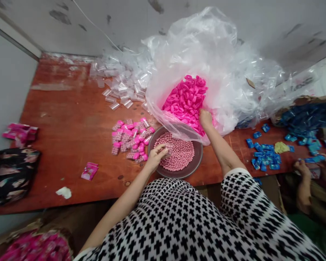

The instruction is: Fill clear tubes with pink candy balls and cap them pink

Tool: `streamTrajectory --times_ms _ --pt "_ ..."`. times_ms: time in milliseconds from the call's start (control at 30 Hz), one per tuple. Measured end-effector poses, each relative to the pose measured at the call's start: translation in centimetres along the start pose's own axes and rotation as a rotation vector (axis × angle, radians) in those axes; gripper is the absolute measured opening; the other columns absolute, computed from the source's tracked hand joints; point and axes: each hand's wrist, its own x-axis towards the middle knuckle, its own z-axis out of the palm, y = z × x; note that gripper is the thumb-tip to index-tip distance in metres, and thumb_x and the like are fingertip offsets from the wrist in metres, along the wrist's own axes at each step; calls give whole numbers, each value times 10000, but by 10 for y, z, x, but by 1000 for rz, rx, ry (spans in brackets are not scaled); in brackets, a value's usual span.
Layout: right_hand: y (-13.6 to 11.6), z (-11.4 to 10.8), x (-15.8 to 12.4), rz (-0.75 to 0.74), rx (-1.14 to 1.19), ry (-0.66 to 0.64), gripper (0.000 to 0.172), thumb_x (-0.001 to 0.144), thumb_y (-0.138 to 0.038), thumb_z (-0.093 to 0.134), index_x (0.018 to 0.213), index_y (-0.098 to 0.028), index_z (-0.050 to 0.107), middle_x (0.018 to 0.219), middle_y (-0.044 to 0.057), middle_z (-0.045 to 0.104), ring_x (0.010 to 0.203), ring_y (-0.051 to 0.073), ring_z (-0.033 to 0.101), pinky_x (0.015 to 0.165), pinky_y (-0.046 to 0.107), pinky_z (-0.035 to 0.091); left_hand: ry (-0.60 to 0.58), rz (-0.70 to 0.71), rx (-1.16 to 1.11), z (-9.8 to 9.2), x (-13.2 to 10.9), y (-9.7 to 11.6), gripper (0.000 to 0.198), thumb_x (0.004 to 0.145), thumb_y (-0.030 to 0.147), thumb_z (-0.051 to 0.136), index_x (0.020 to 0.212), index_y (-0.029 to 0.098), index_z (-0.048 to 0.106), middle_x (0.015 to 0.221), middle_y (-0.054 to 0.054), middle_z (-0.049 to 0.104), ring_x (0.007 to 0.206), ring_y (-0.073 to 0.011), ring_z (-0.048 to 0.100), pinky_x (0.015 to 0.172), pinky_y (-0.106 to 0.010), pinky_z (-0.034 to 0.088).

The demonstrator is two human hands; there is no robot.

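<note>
Left hand (157, 154) pinches a small clear tube over the round metal bowl of pink beads (179, 154), catching spills; right hand (205, 117), beyond it, closes on bright pink plastic caps (186, 99) inside the clear bag (206, 54).

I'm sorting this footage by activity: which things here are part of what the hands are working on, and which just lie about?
In use: left hand in the bowl of pink beads; right hand in the bag of pink caps; filled pink tubes; empty clear tubes.

Lying about: blue packets; pink wrapper; white scrap.
</note>
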Motion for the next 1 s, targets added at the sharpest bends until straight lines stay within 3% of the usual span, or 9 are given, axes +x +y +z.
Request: streamTrajectory --times_ms 167,267,433,533,633,733,867,1000 --pt "-4 7 17 -70 -282 -77 359 922 -91 296 1163 -72 561 1096 244 600 967 246 626 749 321 464 -22 -17 -17 -1 2 0 482 646 428 752 1039 163 662 1077 -97 691 869 -209 670 815 -378 550" --pt "-1 2 18 -97 -301 -105 348 916 -105 318 1132 -88 590 1093 217 609 959 249 625 742 330 468 -16 -15 -14 -2 3 1 482 654 431 746 1043 161 659 1059 -94 697 840 -198 670 799 -364 553" --pt "22 -15 -2 -15 -59 12 286 871 -303 508 1077 -155 641 1047 145 654 943 252 606 770 340 460 -24 40 -8 3 6 3 442 690 432 718 1036 164 658 1048 -85 699 842 -180 664 794 -336 548" --pt "34 -25 -27 -12 308 22 325 823 -380 561 1024 -144 658 896 93 674 825 216 608 729 334 474 -58 88 21 13 9 2 438 700 445 703 1025 155 662 1045 -90 698 858 -189 662 801 -346 545" --pt "27 -35 -60 -134 788 -79 374 801 -429 558 1019 -137 643 769 33 639 686 157 582 632 296 490 -83 168 115 27 11 4 436 735 460 660 1047 155 657 1055 -90 695 908 -206 657 814 -352 538" --pt "2 -45 -101 -345 1012 -148 351 798 -444 583 1026 -185 645 788 9 628 698 136 577 654 284 495 -64 287 284 36 8 6 382 785 428 609 1053 161 664 1036 -83 702 955 -213 648 857 -348 515" --pt "-34 -50 -149 -627 912 -97 303 833 -421 591 1030 -202 664 861 39 644 790 159 583 740 297 477 -3 425 530 35 1 8 300 803 334 605 1044 173 682 1064 -77 700 992 -217 637 921 -355 470" --pt "-46 -40 -170 -761 742 -30 298 885 -394 534 1075 -193 646 836 57 644 771 165 571 734 292 460 -19 510 643 27 -8 6 284 816 309 592 1051 182 689 1072 -71 700 985 -215 638 928 -351 458"
